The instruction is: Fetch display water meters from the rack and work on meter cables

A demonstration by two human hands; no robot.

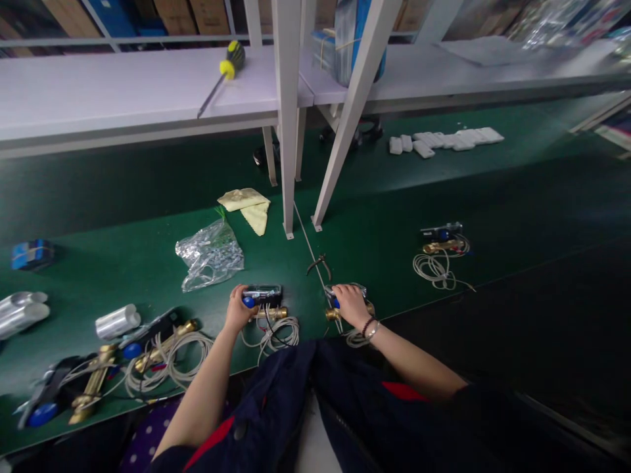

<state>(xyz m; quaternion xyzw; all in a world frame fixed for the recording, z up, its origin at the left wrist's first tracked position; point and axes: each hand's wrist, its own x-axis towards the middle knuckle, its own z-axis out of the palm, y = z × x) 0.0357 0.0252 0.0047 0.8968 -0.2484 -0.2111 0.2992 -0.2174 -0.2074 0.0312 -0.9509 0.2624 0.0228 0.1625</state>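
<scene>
On the green bench, my left hand is closed round the left end of a meter assembly, which has a black body, a blue cap, a brass pipe and coiled grey cable. To the right, my right hand lies curled over a second meter assembly, hiding most of it; brass ends and some cable show around the fingers. Dark-handled pliers rest just beyond, between the two assemblies.
Further assemblies and silver cylinders lie left. Beyond my left hand are a plastic bag and yellow cloth. White posts rise ahead; a screwdriver lies on the shelf. Another assembly sits right.
</scene>
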